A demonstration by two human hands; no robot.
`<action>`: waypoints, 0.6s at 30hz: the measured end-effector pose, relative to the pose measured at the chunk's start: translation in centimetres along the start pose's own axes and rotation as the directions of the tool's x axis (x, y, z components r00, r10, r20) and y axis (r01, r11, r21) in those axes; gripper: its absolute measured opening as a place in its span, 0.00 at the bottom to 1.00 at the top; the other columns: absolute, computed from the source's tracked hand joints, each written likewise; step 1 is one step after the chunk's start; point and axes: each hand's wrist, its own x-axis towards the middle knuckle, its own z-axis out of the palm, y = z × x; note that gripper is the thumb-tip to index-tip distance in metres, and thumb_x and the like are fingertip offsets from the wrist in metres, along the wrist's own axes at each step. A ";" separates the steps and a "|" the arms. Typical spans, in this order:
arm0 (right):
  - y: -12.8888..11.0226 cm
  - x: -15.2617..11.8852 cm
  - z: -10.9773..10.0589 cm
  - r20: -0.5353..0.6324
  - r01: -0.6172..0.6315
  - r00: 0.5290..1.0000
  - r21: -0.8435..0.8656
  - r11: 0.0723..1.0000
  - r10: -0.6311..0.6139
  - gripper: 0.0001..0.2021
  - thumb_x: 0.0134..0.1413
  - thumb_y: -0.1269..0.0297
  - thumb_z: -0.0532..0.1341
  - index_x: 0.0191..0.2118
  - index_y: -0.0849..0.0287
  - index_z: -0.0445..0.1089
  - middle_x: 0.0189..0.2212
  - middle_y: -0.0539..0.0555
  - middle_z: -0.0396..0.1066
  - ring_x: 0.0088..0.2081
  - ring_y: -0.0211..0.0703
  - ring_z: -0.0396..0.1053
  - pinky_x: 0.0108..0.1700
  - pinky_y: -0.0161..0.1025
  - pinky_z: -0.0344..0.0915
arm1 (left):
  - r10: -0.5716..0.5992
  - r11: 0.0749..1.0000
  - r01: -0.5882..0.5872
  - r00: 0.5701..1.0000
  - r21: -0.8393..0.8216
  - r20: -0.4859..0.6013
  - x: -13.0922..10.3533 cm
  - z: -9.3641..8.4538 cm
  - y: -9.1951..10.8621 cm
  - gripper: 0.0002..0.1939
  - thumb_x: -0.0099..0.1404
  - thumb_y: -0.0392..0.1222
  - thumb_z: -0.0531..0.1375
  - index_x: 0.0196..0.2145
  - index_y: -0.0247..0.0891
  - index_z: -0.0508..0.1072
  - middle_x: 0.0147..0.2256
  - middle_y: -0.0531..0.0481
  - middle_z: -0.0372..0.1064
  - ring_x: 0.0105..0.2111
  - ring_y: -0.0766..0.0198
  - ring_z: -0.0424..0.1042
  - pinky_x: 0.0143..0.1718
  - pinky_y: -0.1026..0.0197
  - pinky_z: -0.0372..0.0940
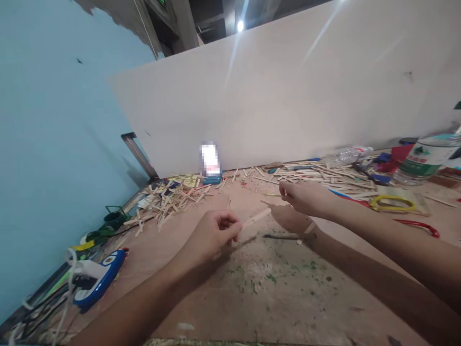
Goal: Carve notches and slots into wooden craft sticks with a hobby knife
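My left hand [219, 230] is closed above the middle of the table, its thumb and fingers pinched on one end of a pale flat craft stick [257, 217]. The stick points right and slightly away from me. Further right and higher, my right hand [304, 197] is closed, fingertips together on a thin yellowish stick [271, 194] that juts out to the left. Its far end is hidden by the fingers. Below both hands, a dark slim pen-like tool [288, 236] lies on the table, with the right arm's shadow across its right end.
Loose craft sticks lie in a left pile [176, 199] and a right pile [324, 175]. A lit phone [211, 158] leans against the white board. Yellow-handled scissors [392, 203], a red-labelled clear bottle [347, 156] and a large bottle [423, 158] are right. A blue-white device [103, 278] is left.
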 end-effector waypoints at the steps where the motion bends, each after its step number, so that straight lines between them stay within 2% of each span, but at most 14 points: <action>1: 0.4 -0.3 -0.2 0.008 -0.016 1.000 -0.004 1.000 0.016 0.25 0.85 0.47 0.76 0.74 0.55 0.81 0.72 0.63 0.82 0.65 0.59 0.85 0.67 0.62 0.88 | -0.002 1.000 0.002 1.000 -0.013 -0.009 0.4 0.0 -0.5 0.20 0.90 0.56 0.74 0.64 0.38 0.85 0.58 0.43 0.86 0.51 0.53 0.88 0.55 0.47 0.89; 6: 1.9 -2.2 -1.0 0.070 -0.008 0.998 0.002 1.000 0.008 0.25 0.85 0.48 0.76 0.74 0.54 0.81 0.73 0.64 0.82 0.66 0.60 0.84 0.68 0.63 0.87 | -0.014 0.996 0.011 1.000 -0.085 -0.026 1.6 0.4 -2.9 0.21 0.90 0.56 0.75 0.65 0.38 0.85 0.59 0.42 0.86 0.52 0.52 0.88 0.54 0.47 0.89; 10: 2.1 -5.8 -1.3 0.165 0.100 0.979 0.121 0.988 -0.120 0.24 0.85 0.48 0.76 0.73 0.54 0.81 0.72 0.63 0.82 0.66 0.60 0.85 0.68 0.63 0.87 | -0.006 0.992 0.007 1.000 -0.124 0.006 1.5 1.3 -4.2 0.20 0.90 0.56 0.75 0.63 0.37 0.85 0.56 0.44 0.86 0.49 0.54 0.88 0.52 0.49 0.88; 13: 2.3 -8.6 -0.8 0.226 0.132 0.958 0.202 0.971 -0.177 0.24 0.85 0.48 0.76 0.73 0.55 0.81 0.71 0.63 0.83 0.65 0.59 0.85 0.67 0.62 0.88 | 0.002 0.991 0.001 1.000 -0.134 0.024 1.3 2.2 -4.3 0.20 0.90 0.56 0.75 0.63 0.37 0.85 0.57 0.43 0.86 0.50 0.53 0.88 0.53 0.48 0.88; 18: 3.7 -10.3 0.4 0.188 0.029 0.980 0.198 0.980 -0.067 0.23 0.85 0.47 0.75 0.72 0.54 0.82 0.70 0.62 0.83 0.63 0.57 0.86 0.65 0.60 0.89 | 0.002 0.992 0.000 1.000 -0.123 0.019 1.0 2.6 -3.5 0.21 0.90 0.56 0.74 0.65 0.38 0.85 0.60 0.42 0.86 0.53 0.51 0.88 0.56 0.45 0.89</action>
